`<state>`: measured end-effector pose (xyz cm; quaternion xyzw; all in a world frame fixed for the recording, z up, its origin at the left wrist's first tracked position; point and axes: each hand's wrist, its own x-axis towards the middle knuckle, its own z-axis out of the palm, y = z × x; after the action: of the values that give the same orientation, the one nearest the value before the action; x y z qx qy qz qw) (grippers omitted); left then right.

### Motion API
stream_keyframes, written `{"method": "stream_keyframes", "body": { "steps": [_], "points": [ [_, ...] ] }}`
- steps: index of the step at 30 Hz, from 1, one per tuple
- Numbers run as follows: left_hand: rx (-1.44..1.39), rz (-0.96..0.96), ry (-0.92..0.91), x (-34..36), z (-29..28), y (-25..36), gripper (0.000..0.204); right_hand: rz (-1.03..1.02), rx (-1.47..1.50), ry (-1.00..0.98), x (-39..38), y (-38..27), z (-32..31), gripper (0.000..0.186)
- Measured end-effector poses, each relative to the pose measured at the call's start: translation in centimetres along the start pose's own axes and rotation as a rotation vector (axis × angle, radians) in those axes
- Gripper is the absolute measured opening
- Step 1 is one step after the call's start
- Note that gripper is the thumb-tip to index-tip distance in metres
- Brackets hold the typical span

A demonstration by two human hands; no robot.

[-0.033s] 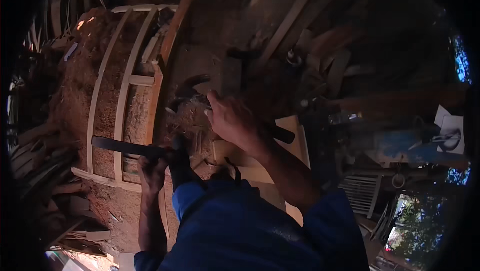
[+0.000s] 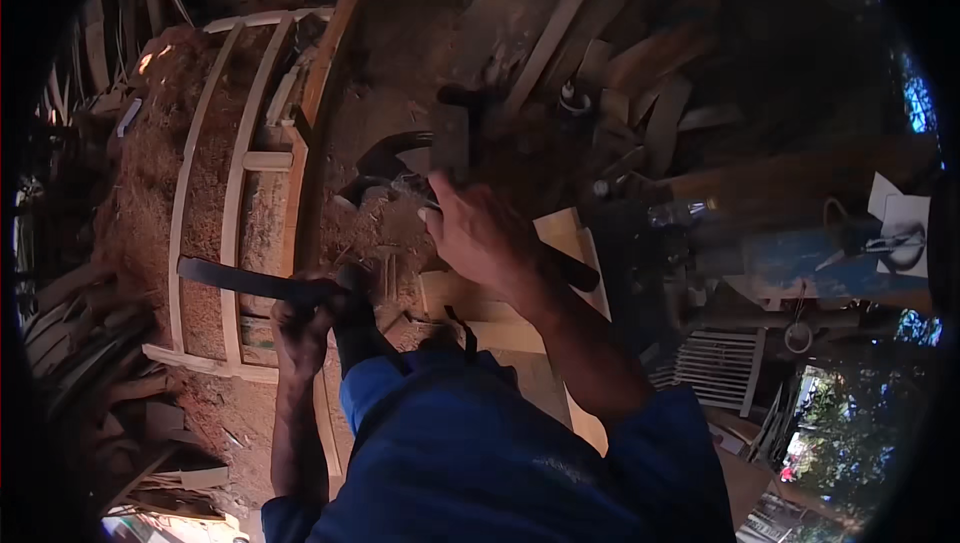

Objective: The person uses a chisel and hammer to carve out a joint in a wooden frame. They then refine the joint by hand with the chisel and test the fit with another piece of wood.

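My left hand (image 2: 300,321) is closed round one end of a long dark flat blade (image 2: 225,278), which reaches left across a pale wooden slatted frame (image 2: 238,193). My right hand (image 2: 482,235) is wrapped round a dark-handled tool (image 2: 572,268). The tool's handle sticks out behind the wrist, and its front end is lost in shadow near a dark curved piece (image 2: 385,165). Both hands are over a patch of wood shavings (image 2: 375,228) beside the frame. My blue clothing (image 2: 470,453) fills the lower middle.
A mound of reddish sawdust (image 2: 150,173) lies under and left of the frame. Planks and offcuts (image 2: 640,73) are piled at the upper right. A pale board (image 2: 560,233) lies under my right arm, and a white slatted rack (image 2: 715,368) is at the right. A blue bench (image 2: 800,258) carries small items.
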<state>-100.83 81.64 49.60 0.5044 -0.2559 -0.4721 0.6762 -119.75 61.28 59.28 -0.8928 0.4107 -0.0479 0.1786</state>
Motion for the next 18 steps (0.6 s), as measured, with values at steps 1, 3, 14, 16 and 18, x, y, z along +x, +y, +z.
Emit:
{"method": "stream_keyframes", "body": {
  "steps": [1, 3, 14, 16, 18],
  "points": [
    [0.029, 0.045, -0.066, 0.2, 3.3, 0.8, 0.027, 0.166, 0.052, 0.002, -3.7, 1.6, -3.2, 0.036],
    [0.055, -0.031, -0.22, -0.1, 9.4, 1.2, 0.023, 0.347, 0.171, 0.128, -11.8, 4.3, -8.0, 0.035],
    [0.36, -0.068, -0.63, -3.8, 30.3, -5.3, 0.019, 0.548, 0.385, 0.42, -39.6, 13.3, -10.1, 0.027],
    [0.464, -0.049, -0.652, -2.9, 31.3, -5.9, 0.018, 0.56, 0.37, 0.456, -41.2, 14.1, -9.7, 0.026],
    [0.587, -0.067, -0.678, -1.9, 32.0, -6.4, 0.018, 0.573, 0.344, 0.463, -41.9, 14.7, -9.3, 0.027]
  ]
}}
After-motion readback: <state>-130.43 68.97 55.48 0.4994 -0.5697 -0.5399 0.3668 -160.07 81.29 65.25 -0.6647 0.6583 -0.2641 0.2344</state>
